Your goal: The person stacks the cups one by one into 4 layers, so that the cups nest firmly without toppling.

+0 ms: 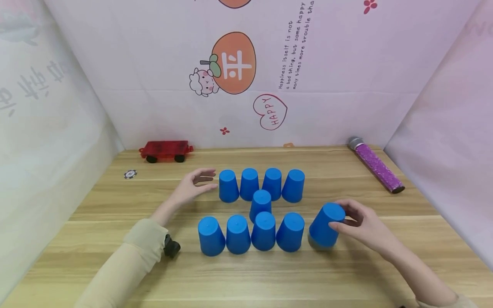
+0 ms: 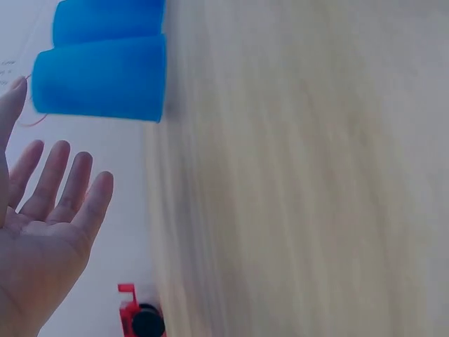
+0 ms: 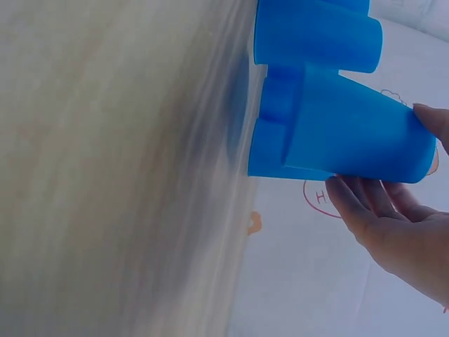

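Note:
My right hand (image 1: 363,223) grips an upside-down blue cup (image 1: 324,227) near its closed end, thumb on one side and fingers on the other. In the right wrist view that cup's rim hangs just off the wooden table, and the cup leans slightly. At the left, my left hand (image 1: 188,187) has its fingers spread and holds nothing. Its fingertips are beside the leftmost blue cup (image 1: 229,186) of the back row. A front row of several upside-down cups includes one (image 1: 209,236) at its left end. Between the rows stands a single cup (image 1: 261,206).
At the back left stands a red toy wagon (image 1: 166,149) with black wheels, and a poker chip (image 1: 130,174) lies near it. A purple glittery microphone (image 1: 377,167) lies at the back right. Printed white cloth (image 1: 327,111) hangs around the wooden table (image 1: 246,282).

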Tool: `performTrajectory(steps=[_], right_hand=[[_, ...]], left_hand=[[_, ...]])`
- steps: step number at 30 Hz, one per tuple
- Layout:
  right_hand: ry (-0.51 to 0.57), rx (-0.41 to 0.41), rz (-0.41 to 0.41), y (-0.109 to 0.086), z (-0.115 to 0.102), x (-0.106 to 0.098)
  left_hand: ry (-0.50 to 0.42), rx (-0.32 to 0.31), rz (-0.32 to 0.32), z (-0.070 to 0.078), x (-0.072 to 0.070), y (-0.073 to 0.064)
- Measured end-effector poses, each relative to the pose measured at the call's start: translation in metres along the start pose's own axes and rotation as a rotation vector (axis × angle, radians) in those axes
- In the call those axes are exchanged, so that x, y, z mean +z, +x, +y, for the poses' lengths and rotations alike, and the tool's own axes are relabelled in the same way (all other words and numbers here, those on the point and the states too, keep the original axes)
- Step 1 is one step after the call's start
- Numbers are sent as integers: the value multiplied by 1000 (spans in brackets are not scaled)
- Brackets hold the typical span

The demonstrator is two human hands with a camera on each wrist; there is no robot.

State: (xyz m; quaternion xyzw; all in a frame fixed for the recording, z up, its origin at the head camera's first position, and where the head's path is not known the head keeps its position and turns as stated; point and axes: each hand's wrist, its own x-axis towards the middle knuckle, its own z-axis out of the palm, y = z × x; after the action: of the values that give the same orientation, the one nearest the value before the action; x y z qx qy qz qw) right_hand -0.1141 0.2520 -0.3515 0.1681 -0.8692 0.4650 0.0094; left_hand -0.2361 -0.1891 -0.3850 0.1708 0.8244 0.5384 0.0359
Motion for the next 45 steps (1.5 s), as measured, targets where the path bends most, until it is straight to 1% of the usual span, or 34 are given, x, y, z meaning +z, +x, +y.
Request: performTrajectory(steps=[2, 5, 9, 11, 15, 18, 21, 24, 30, 33, 36, 39, 45], right_hand=[[-8, -21, 35, 1, 0, -2], [-16, -36, 79, 5, -2, -4], [-16, -44, 126, 13, -6, -8], [-12, -47, 151, 19, -8, -10], [3, -41, 184, 33, -15, -13], [7, -28, 194, 43, -19, -13], [6, -15, 205, 54, -21, -12], [11, -12, 222, 66, -22, -11], [17, -2, 235, 89, -25, -6], [18, 11, 228, 99, -29, -3], [23, 8, 214, 110, -33, 0], [33, -13, 180, 119, -35, 3], [30, -41, 136, 136, -38, 8]], left_hand=[[-3, 12, 16, 1, -6, -4], [2, 7, 47, 3, -14, -14], [-6, -12, 89, 9, -22, -29], [-4, -10, 110, 12, -25, -37], [1, -1, 142, 18, -28, -53], [2, -1, 152, 21, -29, -64], [5, 4, 168, 22, -30, -73], [21, 16, 201, 24, -30, -81], [127, 2, 280, 33, -25, -95], [134, 9, 294, 36, -21, -101], [111, 34, 287, 38, -16, -107], [98, 47, 271, 41, -10, -113], [87, 2, 234, 48, 5, -123]])
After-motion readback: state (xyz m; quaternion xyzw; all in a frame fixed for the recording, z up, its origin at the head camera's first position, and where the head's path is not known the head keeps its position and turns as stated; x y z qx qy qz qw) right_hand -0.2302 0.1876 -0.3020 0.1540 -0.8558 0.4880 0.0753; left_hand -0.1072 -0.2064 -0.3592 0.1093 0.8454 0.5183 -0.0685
